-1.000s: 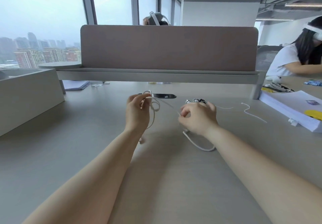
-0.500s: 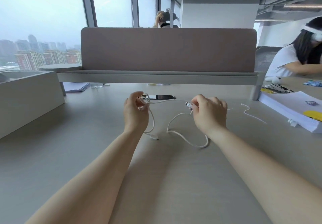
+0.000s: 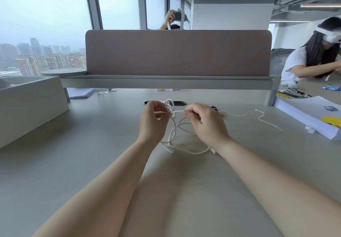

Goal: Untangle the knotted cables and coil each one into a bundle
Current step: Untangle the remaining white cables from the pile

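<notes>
"What's each grip doing?"

"The left hand (image 3: 151,124) pinches the white cable (image 3: 177,111) at a small loop. The right hand (image 3: 206,124) pinches it just beside, with a short stretch taut between the two grips."

"The rest?"

"Slack drops below the grips and curls on the grey tabletop (image 3: 73,163). Out past the right grip lies a thin white cord (image 3: 269,124), then the divider panel (image 3: 177,52) and the windows (image 3: 46,6)."

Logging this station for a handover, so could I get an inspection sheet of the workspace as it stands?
Surface: grey desk.
Job's things: white cable, knotted, held between both hands, loops drooping onto the desk.
Clutter: paper stack at right.
Hands: left hand pinches the knot; right hand pinches the strand beside it.
Cables: thin white cord lying loose at right.
Surroundings: desk divider, windows, person wearing a headset at right.
</notes>
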A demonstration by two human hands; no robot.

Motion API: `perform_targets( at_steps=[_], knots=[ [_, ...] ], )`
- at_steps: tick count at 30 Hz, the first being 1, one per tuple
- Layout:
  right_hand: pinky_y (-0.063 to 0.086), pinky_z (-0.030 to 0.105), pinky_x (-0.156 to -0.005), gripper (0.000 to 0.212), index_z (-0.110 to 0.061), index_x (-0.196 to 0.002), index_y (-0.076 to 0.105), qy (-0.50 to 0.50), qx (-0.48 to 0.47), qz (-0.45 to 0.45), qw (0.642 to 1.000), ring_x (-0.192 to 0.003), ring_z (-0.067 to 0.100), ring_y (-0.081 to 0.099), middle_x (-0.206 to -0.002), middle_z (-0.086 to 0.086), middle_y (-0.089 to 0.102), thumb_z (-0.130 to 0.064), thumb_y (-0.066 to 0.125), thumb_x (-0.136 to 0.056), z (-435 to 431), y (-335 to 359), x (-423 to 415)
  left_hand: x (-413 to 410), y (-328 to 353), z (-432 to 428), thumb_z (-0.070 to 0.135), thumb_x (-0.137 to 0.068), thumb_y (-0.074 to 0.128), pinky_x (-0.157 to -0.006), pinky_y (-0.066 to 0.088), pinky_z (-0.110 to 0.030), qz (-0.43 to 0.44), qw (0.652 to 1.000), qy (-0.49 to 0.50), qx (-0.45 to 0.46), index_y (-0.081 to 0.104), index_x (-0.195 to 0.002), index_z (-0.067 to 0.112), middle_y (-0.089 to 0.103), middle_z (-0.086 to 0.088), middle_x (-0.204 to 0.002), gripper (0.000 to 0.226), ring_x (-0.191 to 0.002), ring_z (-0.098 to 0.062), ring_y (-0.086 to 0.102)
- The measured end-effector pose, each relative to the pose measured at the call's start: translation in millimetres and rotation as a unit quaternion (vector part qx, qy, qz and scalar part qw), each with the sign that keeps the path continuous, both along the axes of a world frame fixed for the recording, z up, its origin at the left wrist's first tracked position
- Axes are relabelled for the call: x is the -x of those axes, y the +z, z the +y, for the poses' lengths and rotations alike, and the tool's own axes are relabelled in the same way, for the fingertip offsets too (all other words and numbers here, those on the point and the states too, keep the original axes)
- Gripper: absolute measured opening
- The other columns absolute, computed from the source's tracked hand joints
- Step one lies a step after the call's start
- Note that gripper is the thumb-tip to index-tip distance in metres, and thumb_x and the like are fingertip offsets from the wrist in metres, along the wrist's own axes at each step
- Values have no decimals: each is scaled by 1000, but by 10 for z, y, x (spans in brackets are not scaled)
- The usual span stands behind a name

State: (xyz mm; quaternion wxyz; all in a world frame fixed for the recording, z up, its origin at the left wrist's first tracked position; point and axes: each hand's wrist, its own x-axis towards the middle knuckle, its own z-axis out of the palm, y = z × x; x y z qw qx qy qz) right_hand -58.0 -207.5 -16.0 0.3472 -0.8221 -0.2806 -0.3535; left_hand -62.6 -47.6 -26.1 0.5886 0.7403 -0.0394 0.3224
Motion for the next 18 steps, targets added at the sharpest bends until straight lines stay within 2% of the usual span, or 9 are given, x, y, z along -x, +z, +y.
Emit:
perform_targets(
  at_steps=[3,5,7,9,13,15,16,18],
  knots=[
    [45,32,-61,20,-25,-89,67,-26,49,49,997,-69,16,57,-71,-8,64,-40,54,-94,9,-11,31,9,27,-1,-1,-85,64,-68,49,-24,16,1000,-6,26,53,-83,22,65,3,-85,26,-76,-17,64],
    [47,33,-65,20,-23,-94,67,-50,72,74,993,-75,22,61,-75,-4,68,-34,51,-96,26,-7,14,24,45,-5,-1,-86,63,-66,52,-23,24,997,-31,61,57,-84,18,66,1,-85,20,-75,-15,65],
    [50,36,-73,19,-18,-99,66,-35,54,111,992,-83,25,63,-86,2,70,-21,47,-96,34,-5,-27,48,58,-17,1,-90,60,-64,53,-20,37,993,-72,85,60,-90,13,67,-1,-89,12,-75,-13,65],
    [50,39,-83,27,-15,-107,66,-9,48,144,988,-96,25,63,-102,7,69,-9,43,-95,40,2,-39,66,53,-41,2,-94,55,-70,55,-23,59,987,-124,88,62,-96,11,67,-4,-93,12,-74,-13,63],
    [46,35,-91,35,-18,-115,64,-52,123,186,973,-111,24,56,-121,5,61,-11,38,-93,42,21,-29,79,19,-82,-6,-93,47,-82,53,-27,76,984,-155,33,62,-91,18,68,1,-96,29,-79,-9,65],
    [44,31,-87,34,-18,-112,65,-62,109,198,972,-107,22,56,-120,5,60,-13,37,-94,35,37,-33,46,-3,-64,-8,-90,46,-84,51,-20,50,993,-103,0,62,-91,17,68,4,-97,30,-91,-10,66],
    [43,28,-80,33,-18,-110,66,-58,90,205,973,-99,20,57,-115,5,63,-13,37,-94,24,49,-34,29,-14,-38,-5,-91,49,-83,50,-16,38,997,-59,-20,61,-92,18,67,7,-98,26,-96,-11,65],
    [36,25,-63,33,-15,-106,66,-42,39,230,971,-71,12,53,-90,0,65,-10,36,-95,-4,68,-42,-5,-40,43,14,-92,57,-83,48,-21,48,997,28,-57,58,-96,24,63,10,-103,11,-100,-12,61]
  ],
)
